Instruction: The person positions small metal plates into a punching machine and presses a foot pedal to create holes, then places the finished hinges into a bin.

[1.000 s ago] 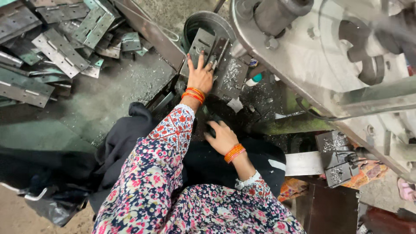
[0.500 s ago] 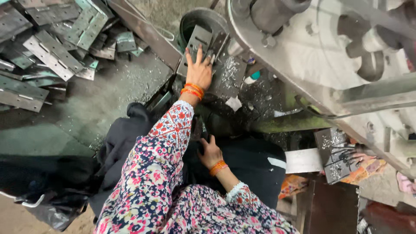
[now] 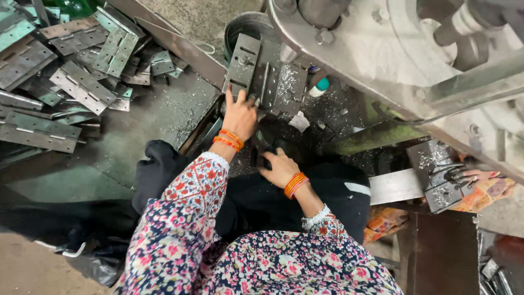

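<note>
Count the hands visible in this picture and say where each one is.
2. The left hand lies flat on the grey metal hinge plate at the machine. The right hand is lower down, over dark parts near the lap. No other hands show.

A heap of flat grey metal hinges [image 3: 65, 82] lies on the dusty floor at upper left. A large grey machine frame [image 3: 382, 54] crosses the upper right, with a small white, teal-capped bottle [image 3: 318, 87] just below its edge.
</note>
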